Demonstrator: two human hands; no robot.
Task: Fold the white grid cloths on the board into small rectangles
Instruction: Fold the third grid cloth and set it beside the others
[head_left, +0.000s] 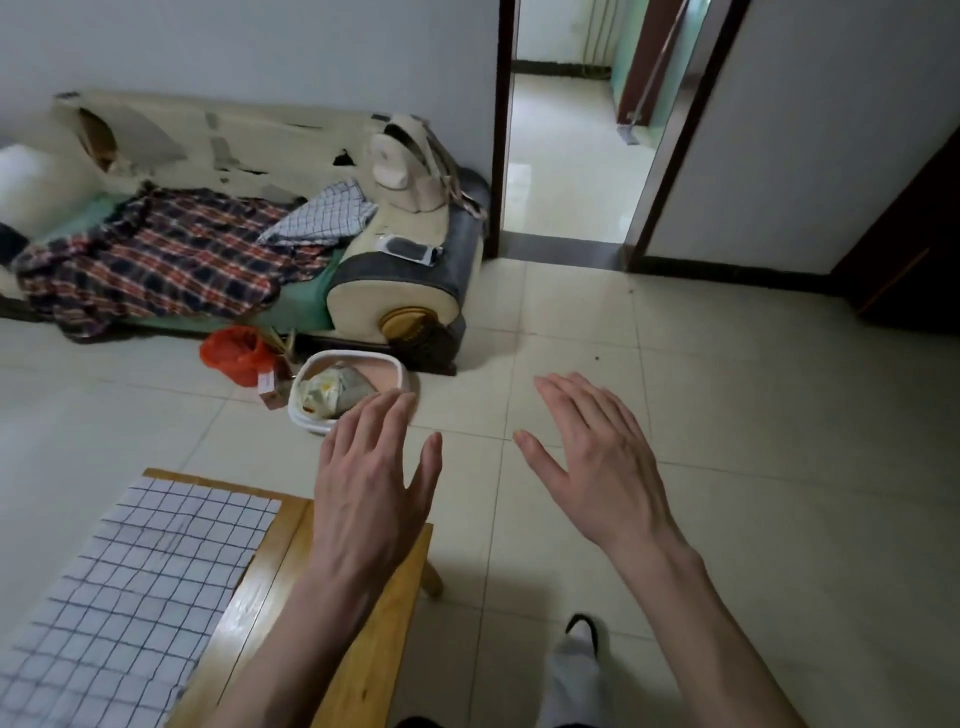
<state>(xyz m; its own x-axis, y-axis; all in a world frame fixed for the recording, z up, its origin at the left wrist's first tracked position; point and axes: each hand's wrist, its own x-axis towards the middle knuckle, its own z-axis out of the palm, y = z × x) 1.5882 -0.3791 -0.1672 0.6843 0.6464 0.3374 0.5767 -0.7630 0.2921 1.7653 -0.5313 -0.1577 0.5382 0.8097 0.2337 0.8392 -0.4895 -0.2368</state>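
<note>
A: What sits closest to the lens?

B: Two bare forearms, rising from the bottom edge. The left hand (371, 488) is held out flat, fingers straight and slightly spread, holding nothing. The right hand (597, 462) is the same: palm down, fingers straight, thumb out to the side, nothing in it.

A: And the cloth?

B: A white grid cloth (140, 577) lies spread flat on the wooden board (291, 587), off to the left of the left hand and lower in the frame. The left fingers hover past the board's far right corner, apart from the cloth; a strip of bare wood shows between cloth and wrist. The right hand hangs over the floor tiles (727, 415), well apart from it.

A: Beyond the fingers?

B: Just past the left fingertips, a white basin (311, 423) with crumpled wrappers stands on the floor, a red bag (234, 351) beside it. Farther back, a worn sofa (260, 140) carries a plaid shirt (156, 254) and a second grid cloth (324, 215), crumpled. A doorway (566, 156) opens at the right.
</note>
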